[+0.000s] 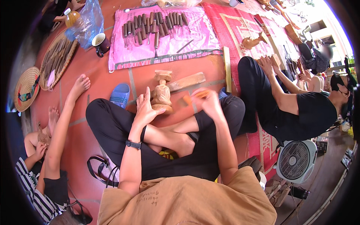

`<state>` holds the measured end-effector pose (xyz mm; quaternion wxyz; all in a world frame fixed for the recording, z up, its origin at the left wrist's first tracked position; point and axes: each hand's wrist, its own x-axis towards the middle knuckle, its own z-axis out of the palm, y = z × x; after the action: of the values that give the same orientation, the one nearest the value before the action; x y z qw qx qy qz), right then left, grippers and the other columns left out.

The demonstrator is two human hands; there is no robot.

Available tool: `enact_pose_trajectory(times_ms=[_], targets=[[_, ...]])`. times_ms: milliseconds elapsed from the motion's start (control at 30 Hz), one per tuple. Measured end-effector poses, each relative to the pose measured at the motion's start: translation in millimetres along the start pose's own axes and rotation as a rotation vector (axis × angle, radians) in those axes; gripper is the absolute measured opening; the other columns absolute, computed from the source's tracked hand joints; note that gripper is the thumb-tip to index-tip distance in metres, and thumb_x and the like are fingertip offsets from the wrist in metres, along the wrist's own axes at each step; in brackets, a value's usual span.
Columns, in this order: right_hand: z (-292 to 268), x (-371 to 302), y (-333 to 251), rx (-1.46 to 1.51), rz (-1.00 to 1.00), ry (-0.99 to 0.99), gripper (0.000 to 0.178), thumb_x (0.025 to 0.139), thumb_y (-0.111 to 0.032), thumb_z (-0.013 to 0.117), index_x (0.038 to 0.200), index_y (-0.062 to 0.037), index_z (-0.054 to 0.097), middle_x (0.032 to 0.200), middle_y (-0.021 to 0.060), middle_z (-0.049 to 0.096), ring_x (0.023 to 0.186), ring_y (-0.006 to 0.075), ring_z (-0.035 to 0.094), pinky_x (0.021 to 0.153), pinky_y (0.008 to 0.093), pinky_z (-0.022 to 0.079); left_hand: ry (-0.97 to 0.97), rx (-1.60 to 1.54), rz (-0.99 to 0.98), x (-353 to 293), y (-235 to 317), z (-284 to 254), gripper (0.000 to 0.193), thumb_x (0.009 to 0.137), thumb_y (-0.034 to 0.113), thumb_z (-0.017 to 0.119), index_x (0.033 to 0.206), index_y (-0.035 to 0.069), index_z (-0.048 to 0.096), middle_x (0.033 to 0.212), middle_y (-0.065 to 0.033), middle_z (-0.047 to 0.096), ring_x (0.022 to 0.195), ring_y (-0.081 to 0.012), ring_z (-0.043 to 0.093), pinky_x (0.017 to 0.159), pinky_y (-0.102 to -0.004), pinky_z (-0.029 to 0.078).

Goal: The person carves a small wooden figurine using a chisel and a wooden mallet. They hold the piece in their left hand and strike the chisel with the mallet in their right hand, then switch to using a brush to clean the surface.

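A pink cloth mat [195, 37] with a row of dark carving tools lies beyond the pale carved wooden figure [162, 93], which stands upright above the crossed legs. The left hand [145, 108] grips the figure's side. Right of the figure, the right hand [208, 102] is closed around a small blurred orange-brown tool [187, 99].

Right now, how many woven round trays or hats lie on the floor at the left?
2: a woven tray holding sticks beside the mug, and a conical hat nearer the left edge. More may be hidden.
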<state>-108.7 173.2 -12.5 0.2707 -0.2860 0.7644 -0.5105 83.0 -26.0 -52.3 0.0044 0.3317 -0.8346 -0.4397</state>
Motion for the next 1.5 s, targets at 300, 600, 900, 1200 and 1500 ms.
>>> enact_pose_trajectory(times_ms=[300,600,900,1200,1500], targets=[[-90.0,65.3,64.3,-0.126,0.199,0.117,0.008,0.078,0.002,0.074,0.086,0.004,0.074,0.073,0.0096,0.071,0.064,0.015,0.069,0.061,0.0266,0.056,-0.008,-0.002,0.024,4.7,6.4,2.3,0.122,0.064,0.033,0.09,0.156,-0.001,0.016,0.132,-0.023,0.043,0.129,-0.0424,0.036,0.112,-0.0479,0.031],[-93.1,47.8,20.0,-0.197,0.207,0.036,0.01,0.079,-0.005,0.076,0.088,0.0009,0.075,0.077,0.0067,0.072,0.066,0.012,0.068,0.062,0.0245,0.055,0.016,0.021,0.017,-1.3,-2.4,-0.2,0.122,0.064,0.033,0.09,0.156,0.0,0.016,0.129,-0.0223,0.044,0.126,-0.0426,0.037,0.111,-0.048,0.031],[-146.3,93.4,68.9,-0.119,0.089,0.282,0.012,0.082,-0.006,0.077,0.092,0.001,0.075,0.08,0.0058,0.071,0.068,0.0098,0.065,0.061,0.0232,0.054,0.004,0.019,0.029,2.0,2.8,1.0,0.123,0.064,0.033,0.09,0.156,0.0,0.016,0.131,-0.0228,0.044,0.128,-0.0426,0.037,0.112,-0.048,0.031],[-154.2,83.3,67.2,-0.244,0.125,0.169,0.009,0.078,-0.006,0.078,0.083,0.001,0.075,0.07,0.0064,0.07,0.065,0.012,0.066,0.06,0.0245,0.052,-0.015,0.013,0.02,3.3,5.6,3.1,0.124,0.063,0.033,0.091,0.155,-0.001,0.016,0.134,-0.0231,0.043,0.13,-0.0426,0.035,0.113,-0.0483,0.029],[-13.3,123.1,11.4,0.332,0.01,0.134,0.014,0.09,-0.008,0.07,0.098,0.0036,0.071,0.087,0.0085,0.071,0.073,0.0152,0.071,0.067,0.028,0.059,-0.014,0.025,-0.008,1.4,0.3,-2.7,0.128,0.061,0.038,0.091,0.156,-0.002,0.015,0.133,-0.0239,0.044,0.128,-0.0436,0.037,0.112,-0.0478,0.031]])
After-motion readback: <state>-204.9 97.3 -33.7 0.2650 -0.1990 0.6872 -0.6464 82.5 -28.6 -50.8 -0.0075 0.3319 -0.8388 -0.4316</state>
